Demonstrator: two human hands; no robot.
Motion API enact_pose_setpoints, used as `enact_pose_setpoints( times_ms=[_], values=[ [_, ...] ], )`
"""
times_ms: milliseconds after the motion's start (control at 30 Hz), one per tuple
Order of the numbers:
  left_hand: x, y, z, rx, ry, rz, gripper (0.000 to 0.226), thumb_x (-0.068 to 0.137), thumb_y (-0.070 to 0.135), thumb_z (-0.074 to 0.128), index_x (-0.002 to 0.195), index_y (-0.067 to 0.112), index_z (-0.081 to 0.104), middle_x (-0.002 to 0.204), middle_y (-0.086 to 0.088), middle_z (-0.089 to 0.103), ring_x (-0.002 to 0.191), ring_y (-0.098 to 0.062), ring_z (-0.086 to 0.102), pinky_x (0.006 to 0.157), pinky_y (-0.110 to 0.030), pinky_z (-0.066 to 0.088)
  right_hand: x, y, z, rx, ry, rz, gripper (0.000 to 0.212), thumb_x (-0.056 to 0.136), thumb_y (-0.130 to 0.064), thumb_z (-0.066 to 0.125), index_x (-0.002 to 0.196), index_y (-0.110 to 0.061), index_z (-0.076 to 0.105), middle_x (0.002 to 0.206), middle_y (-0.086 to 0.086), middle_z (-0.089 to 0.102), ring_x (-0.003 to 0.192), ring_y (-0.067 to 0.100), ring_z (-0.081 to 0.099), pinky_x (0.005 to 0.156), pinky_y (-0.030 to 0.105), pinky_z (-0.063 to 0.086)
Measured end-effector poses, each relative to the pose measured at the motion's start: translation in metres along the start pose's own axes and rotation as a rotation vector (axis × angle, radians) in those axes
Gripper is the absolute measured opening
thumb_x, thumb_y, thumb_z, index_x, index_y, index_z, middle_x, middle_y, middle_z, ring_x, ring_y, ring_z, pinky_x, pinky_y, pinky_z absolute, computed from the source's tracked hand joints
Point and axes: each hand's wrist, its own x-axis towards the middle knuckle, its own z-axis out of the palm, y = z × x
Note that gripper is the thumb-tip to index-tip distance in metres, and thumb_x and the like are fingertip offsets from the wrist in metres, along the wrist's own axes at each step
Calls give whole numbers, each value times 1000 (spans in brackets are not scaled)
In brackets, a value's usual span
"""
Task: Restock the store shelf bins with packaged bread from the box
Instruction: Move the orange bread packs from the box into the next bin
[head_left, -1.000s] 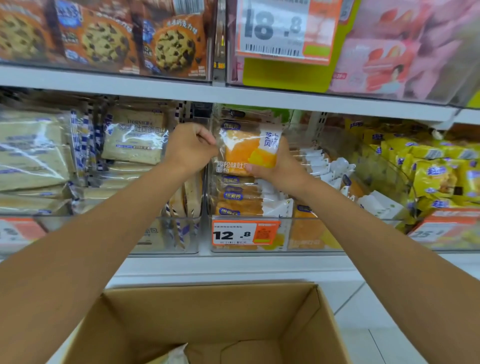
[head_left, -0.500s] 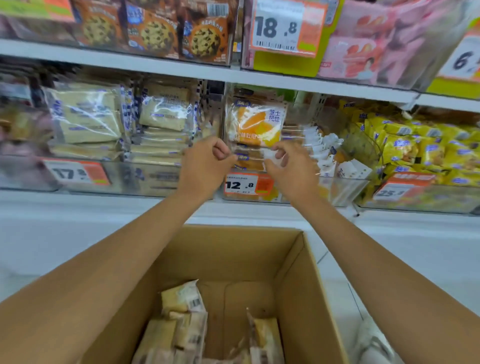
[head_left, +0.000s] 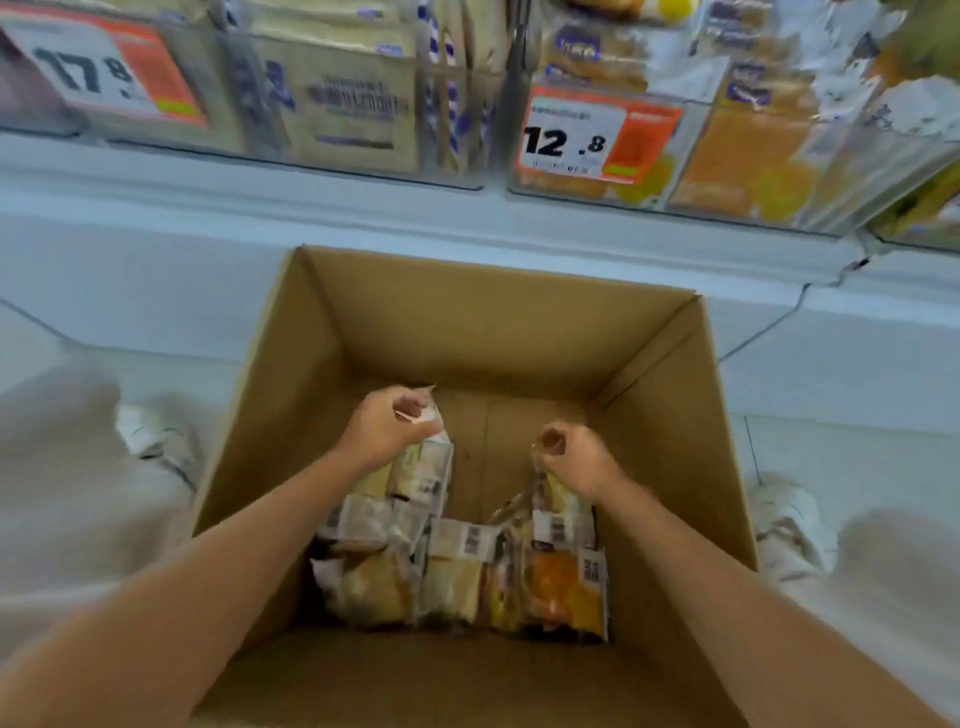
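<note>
Though blurred, seemingly crinkly plastic packets

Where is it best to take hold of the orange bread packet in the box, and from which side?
Probably its upper edge, from above: the orange bread packet sits between a paler packet and the box wall, so only the top is free.

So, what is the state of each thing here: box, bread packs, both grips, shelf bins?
Box: open, partly full.
Left grip: curled round the pale pack at its top.
Right grip: pinching the second pack at its top.
Loose packs: lying in the box.
Shelf bins: stocked.
</note>
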Motion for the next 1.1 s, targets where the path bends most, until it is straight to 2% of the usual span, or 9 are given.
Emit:
enact_pose_setpoints(
  times_ms=[133,367,500,600,700,800,900,1033,1100],
  values=[
    [26,-59,29,1,-140,-89,52,76,11,83,123,6,63,126,-6,61,122,-23,55,91,-24,42,19,22,34,120,-26,72,28,90,-16,69,117,-13,63,106,-1,63,105,18,61,92,31,50],
    [62,-102,41,235,-233,-149,71,79,41,80,141,21,53,147,1,47,138,-23,41,112,-34,35,37,26,54,114,-71,77,27,91,-16,67,117,-16,63,104,-7,57,100,9,53,86,21,42],
    [72,-97,41,767,-188,-35,42,86,41,70,126,32,62,132,-1,57,126,-27,47,107,-41,33,39,26,62,154,-92,77,21,90,-14,68,110,-17,63,103,-4,59,100,13,55,87,25,44],
    [66,-77,39,898,-173,16,18,90,35,64,107,36,70,126,0,56,123,-26,41,104,-40,25,35,20,64,213,-107,97,20,90,-14,68,110,-15,64,105,1,63,103,18,59,94,30,49],
    [52,-57,37,626,-102,102,14,85,24,71,95,31,66,118,2,61,121,-24,48,106,-40,24,26,1,55,399,-110,185,24,93,-21,65,115,-10,64,117,7,65,103,17,61,88,25,48],
    [22,-19,36,435,-1,360,27,73,21,83,86,24,60,93,6,66,92,-20,61,86,-38,44,23,-17,40,920,-279,483,50,91,-45,64,124,-9,55,124,14,61,107,26,62,90,35,55],
    [-6,4,38,485,-97,504,35,67,19,85,89,28,59,96,7,62,95,-19,58,81,-37,47,22,-26,30,1182,-286,502,31,93,-22,64,120,-8,56,112,15,64,98,26,65,81,34,58],
    [-28,14,24,-142,40,19,51,79,19,78,122,29,54,128,2,52,127,-15,46,95,-30,40,9,-28,14,1001,-215,290,40,88,4,62,127,-4,56,115,18,68,104,31,67,92,43,55],
    [-36,18,13,-214,-23,-188,70,84,37,75,144,26,39,143,-1,45,135,-19,42,101,-31,38,-2,-29,6,956,-323,201,40,89,6,62,124,-11,58,115,14,68,107,30,66,93,43,54]
  ],
)
